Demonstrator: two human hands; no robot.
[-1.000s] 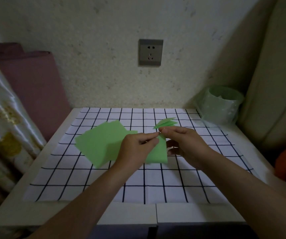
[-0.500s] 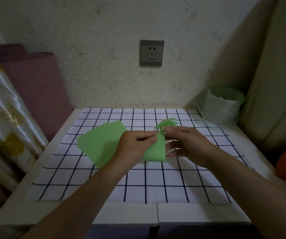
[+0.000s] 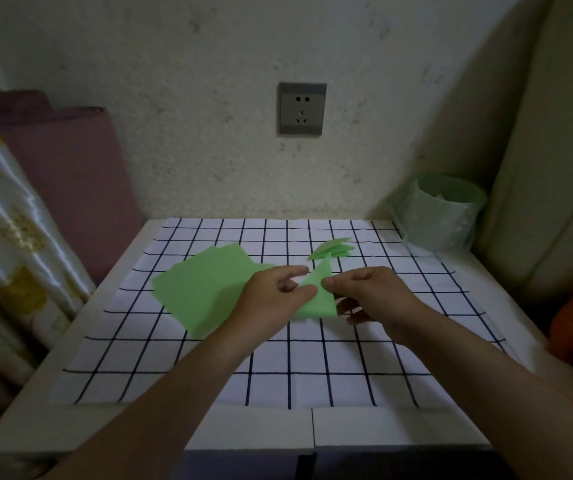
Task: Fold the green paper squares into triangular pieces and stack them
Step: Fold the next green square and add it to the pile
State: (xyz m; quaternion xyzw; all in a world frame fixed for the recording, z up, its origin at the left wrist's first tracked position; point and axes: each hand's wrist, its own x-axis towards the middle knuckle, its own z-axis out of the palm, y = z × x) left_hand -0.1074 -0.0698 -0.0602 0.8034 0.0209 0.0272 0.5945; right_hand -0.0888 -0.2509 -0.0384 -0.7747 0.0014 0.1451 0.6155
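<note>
Holding the triangle just above the cloth at frame centre, both hands pinch it. The left hand has thumb and forefinger at its left edge. The right hand has its thumb on top near the middle and the other fingers curled beneath.

The paper looks thin and very light. It should bend at a touch, hold a crease once pressed, and crumple or tear if gripped hard. It will likely spring open unless the fold is rubbed flat. The best hold is probably a light pinch at the corners or along the folded edge, with a fingertip run down the crease.

The flat sheets lie fanned at centre left, partly under the left hand, and may slide on each other. The pile of folded pieces sits just above the triangle's tip, loosely splayed, so a brush or a puff of air could scatter it.

Open cloth runs across the lower half of the frame, with the table's front edge below it. The bin stands at upper right, well apart from the pile.
</note>
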